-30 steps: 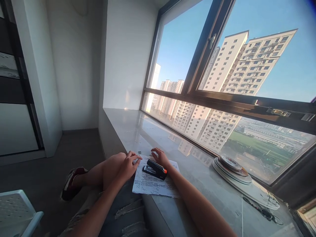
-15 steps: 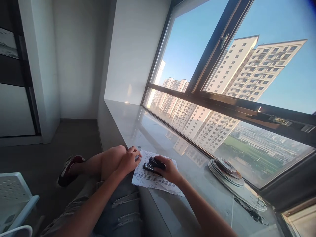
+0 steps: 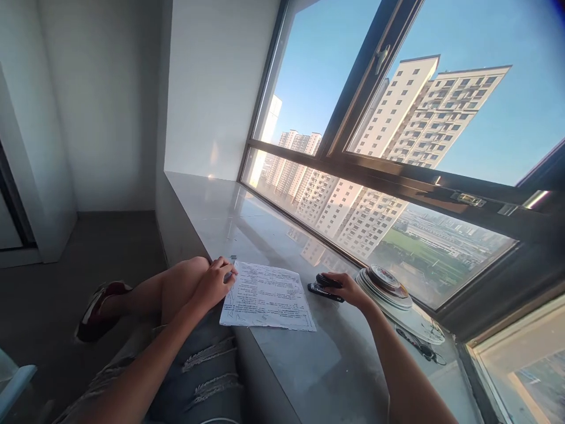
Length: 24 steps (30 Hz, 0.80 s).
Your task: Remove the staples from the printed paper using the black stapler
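A black stapler (image 3: 325, 287) lies on the grey windowsill to the right of the paper. My right hand (image 3: 349, 288) is closed round its near end. A printed sheet of paper (image 3: 267, 297) with handwritten marks and slightly rough edges lies flat near the sill's front edge. My left hand (image 3: 215, 284) rests by my knee at the paper's upper left corner, fingers curled. Something small and grey shows at its fingertips, too small to name. Just beyond that hand lies a tiny grey piece (image 3: 233, 258) on the sill.
A stack of plates (image 3: 388, 291) stands on the sill against the window, right of my right hand. A dark cord-like item (image 3: 419, 347) lies beside it. The large window (image 3: 335, 159) borders the sill's far side. A white plastic edge (image 3: 15, 388) shows at lower left.
My right hand has moved the stapler rightward off the paper onto the bare sill, uncovering the print. My left hand stays by the paper's corner. The view has turned somewhat to the right.
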Available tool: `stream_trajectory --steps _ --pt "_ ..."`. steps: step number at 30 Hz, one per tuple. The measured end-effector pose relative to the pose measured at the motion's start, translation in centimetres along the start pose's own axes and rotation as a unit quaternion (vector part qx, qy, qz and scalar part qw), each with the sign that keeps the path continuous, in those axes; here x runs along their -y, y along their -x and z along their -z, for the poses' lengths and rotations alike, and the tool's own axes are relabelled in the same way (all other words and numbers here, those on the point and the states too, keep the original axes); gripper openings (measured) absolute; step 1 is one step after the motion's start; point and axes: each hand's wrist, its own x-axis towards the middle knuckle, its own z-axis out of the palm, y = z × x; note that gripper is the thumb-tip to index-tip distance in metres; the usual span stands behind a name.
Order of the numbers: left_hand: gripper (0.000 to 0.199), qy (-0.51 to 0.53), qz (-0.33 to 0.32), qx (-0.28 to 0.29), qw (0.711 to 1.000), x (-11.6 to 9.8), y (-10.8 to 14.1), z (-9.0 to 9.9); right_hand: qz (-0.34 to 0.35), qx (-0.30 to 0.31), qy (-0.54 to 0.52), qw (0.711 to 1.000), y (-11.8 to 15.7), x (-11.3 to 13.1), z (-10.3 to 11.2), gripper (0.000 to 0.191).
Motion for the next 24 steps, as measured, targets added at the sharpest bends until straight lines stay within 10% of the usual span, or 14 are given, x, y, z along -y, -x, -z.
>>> stream_trajectory --steps 11,24 --pt "0.018 -0.009 0.015 0.022 1.000 -1.3 -0.3 0.8 0.122 0.109 -0.012 0.986 -0.4 3.0 -1.6 0.050" --pt "0.022 -0.025 0.014 0.025 0.999 -1.2 -0.4 0.5 0.082 0.080 0.147 0.982 -2.2 4.8 -3.2 0.032"
